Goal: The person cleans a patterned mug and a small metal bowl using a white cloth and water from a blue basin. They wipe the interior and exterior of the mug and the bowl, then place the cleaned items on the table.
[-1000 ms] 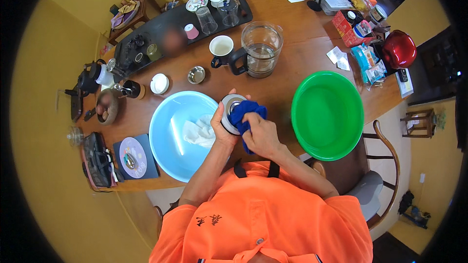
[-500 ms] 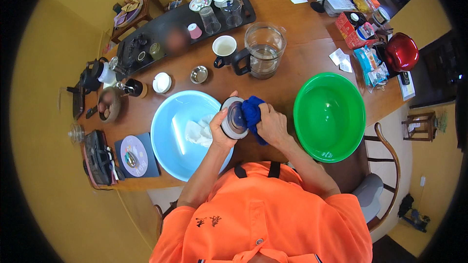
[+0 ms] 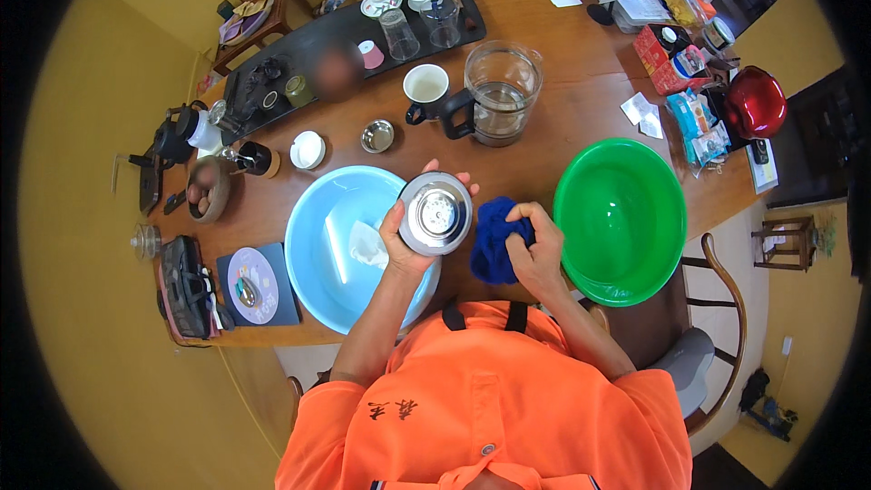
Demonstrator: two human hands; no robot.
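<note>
My left hand [image 3: 406, 240] grips a round grey-rimmed lid [image 3: 436, 212], fingers behind it and thumb at its near left edge. The lid's shiny metal face, with a pattern of small marks or holes in the middle, is turned up. Just right of it, my right hand [image 3: 539, 254] pinches a crumpled dark blue cloth [image 3: 494, 240], which is apart from the lid. Under my left hand stands a light blue basin [image 3: 313, 245] with something whitish in it. To the right of my right hand is a green basin [image 3: 620, 218].
Beyond my hands stand a large glass jug [image 3: 502, 95] with a dark handle, a white mug [image 3: 426, 84], a small metal bowl [image 3: 377, 136] and a white bowl [image 3: 308, 151]. A black tray [image 3: 363, 32] holds glasses and cups. A red box [image 3: 667, 63] sits far right.
The cloth has come off the lid and moved slightly right and down with my right hand. My left hand has tilted the lid so its metal face shows fully.
</note>
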